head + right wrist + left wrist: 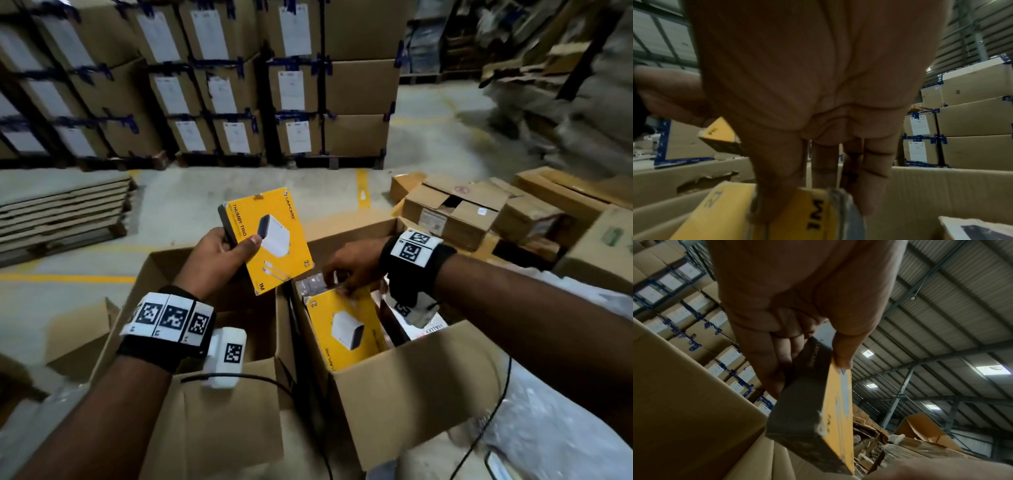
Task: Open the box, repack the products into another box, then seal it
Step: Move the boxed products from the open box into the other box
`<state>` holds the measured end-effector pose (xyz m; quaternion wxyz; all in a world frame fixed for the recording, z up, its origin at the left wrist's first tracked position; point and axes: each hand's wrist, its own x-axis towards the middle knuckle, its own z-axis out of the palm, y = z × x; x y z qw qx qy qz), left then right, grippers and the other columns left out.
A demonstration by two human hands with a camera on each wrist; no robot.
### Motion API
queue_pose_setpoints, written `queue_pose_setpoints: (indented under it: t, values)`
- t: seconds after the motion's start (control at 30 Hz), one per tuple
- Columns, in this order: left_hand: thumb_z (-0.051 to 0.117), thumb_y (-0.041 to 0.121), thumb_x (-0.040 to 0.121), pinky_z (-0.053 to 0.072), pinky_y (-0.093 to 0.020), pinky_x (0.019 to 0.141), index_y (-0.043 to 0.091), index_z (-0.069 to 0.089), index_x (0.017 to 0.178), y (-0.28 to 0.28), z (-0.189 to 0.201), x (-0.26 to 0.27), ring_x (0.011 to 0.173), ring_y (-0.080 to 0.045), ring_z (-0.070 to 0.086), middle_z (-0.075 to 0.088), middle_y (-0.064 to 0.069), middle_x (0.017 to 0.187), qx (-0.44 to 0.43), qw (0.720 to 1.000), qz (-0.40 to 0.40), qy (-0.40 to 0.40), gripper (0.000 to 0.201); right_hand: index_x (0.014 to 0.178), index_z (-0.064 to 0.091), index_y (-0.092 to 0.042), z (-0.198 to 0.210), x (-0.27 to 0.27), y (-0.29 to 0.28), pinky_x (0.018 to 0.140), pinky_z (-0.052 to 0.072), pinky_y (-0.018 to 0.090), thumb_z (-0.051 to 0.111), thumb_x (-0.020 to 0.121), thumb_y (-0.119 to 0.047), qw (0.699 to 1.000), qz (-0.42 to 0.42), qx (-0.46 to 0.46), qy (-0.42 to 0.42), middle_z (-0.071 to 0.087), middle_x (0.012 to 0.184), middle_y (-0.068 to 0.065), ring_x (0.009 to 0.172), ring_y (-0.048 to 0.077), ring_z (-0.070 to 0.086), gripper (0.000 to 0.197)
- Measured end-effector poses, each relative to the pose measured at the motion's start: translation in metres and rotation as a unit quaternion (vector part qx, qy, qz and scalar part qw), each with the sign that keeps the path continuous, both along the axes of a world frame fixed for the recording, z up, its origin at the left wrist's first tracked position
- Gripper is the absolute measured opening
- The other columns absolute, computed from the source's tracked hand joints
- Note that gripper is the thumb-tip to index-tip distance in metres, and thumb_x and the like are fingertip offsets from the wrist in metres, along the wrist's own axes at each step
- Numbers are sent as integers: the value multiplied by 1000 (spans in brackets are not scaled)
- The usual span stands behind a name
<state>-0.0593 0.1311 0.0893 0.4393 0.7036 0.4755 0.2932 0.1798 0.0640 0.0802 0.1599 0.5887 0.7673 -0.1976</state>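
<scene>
- The left hand [219, 255] gripped a flat yellow charger package [270, 240], thumb pressed on its glossy printed front and fingers curled behind; it was raised, tilted, above the two open cartons
- Seen from the left wrist, that same package [807, 410] showed a dark grey side wall and a thin yellow front edge, with scuffed, whitened corners; the thumb sat on the yellow edge and the fingers [760, 369] wrapped the back
- The package front carried a picture of a white, rounded-cube adapter with a dark face, a cable drawing, and the words LAPCARE and THUMBY TRIO
- The right hand [352, 270] reached down into the right-hand carton [411, 387], fingertips pinching the upper edge of a second yellow package [346, 329] that leaned on a slant inside it
- In the right wrist view the fingers [777, 186] closed over the top rim of that second package [725, 219], beside a crinkled shiny film wrap
- The left-hand carton [219, 428] was plain brown corrugated board with its flaps raised; its inside was dark and I cannot tell what it held
- Both wrists wore black bands with square black-and-white marker tiles, and a white boxy camera unit [227, 356] hung under the left one
- Beyond, on the grey concrete floor [188, 195], tall stacks of sealed brown cartons [294, 85] bore white paper labels and blue tape; flattened cardboard sheets [61, 216] lay piled on the left
</scene>
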Motion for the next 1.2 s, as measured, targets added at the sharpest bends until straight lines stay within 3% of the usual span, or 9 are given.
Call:
queue_pose_setpoints:
  t: [0.1, 0.23, 0.37, 0.47, 0.57, 0.73, 0.97, 1.07, 1.2]
  values:
    - [63, 37, 90, 54, -38, 84, 12, 59, 115, 4, -3, 3, 92, -18, 69, 71, -2, 100, -10, 1000, -9, -15, 36, 125, 61, -17, -11, -4, 12, 80, 44, 25, 64, 90, -19, 998, -10, -50, -25, 66, 119, 4, 107, 24, 61, 35]
    - [62, 32, 91, 51, -25, 71, 11, 59, 115, 7, -4, 5, 88, -14, 69, 71, -1, 99, -13, 999, -34, -40, 32, 135, 55, -13, -19, -12, 18, 76, 38, 21, 58, 95, -15, 992, 20, -95, -82, 59, 130, 8, 115, 27, 57, 40]
    - [62, 35, 91, 54, -31, 76, 11, 59, 116, 17, -4, -4, 90, -16, 70, 72, -3, 102, -19, 998, -35, -42, 35, 129, 59, -9, -26, -6, 27, 79, 47, 28, 55, 93, -5, 992, -2, -123, -26, 64, 124, 13, 98, 25, 62, 37]
    - [62, 34, 91, 55, -37, 78, 10, 59, 115, 20, -5, -7, 90, -21, 69, 72, -5, 100, -28, 998, -29, -48, 34, 130, 55, -7, -41, -10, 20, 61, 53, 22, 50, 95, 0, 971, -17, -240, -10, 67, 115, 19, 77, 15, 62, 36]
    - [62, 32, 92, 55, -44, 79, 9, 58, 116, 20, -4, -6, 91, -25, 69, 72, -7, 101, -45, 997, -27, -57, 34, 130, 57, -8, -49, -17, 13, 49, 44, 13, 50, 96, -4, 974, -21, -223, -32, 64, 108, 14, 74, 13, 58, 35]
    - [62, 32, 92, 55, -47, 80, 10, 58, 114, 17, -3, 1, 88, -23, 70, 72, -6, 99, -52, 997, -27, -55, 31, 140, 44, -13, -42, -15, 22, 104, 41, 34, 71, 87, -21, 990, -43, -135, -7, 47, 142, 9, 129, 27, 46, 60]
    - [61, 32, 92, 54, -36, 74, 13, 58, 113, 12, 1, 5, 87, -17, 68, 71, -1, 96, -39, 998, -33, -44, 28, 154, 14, -26, -51, -35, 24, 115, 24, 37, 64, 87, -53, 981, -12, -176, -82, 28, 157, 5, 142, 27, 30, 88]
    - [60, 32, 93, 53, -31, 69, 14, 57, 112, 13, 3, 1, 85, -15, 67, 70, 0, 96, -32, 998, -28, -42, 26, 152, 26, -17, -39, -35, 29, 108, 30, 30, 64, 89, -46, 985, -28, -163, -47, 38, 151, 6, 138, 25, 37, 79]
    - [59, 32, 93, 49, -27, 65, 14, 57, 112, 13, 3, -3, 84, -12, 66, 70, 2, 95, -28, 999, -31, -32, 26, 125, 50, -9, -15, -7, 38, 79, 46, 31, 65, 87, -49, 993, -80, -86, -32, 61, 115, 9, 102, 29, 60, 57]
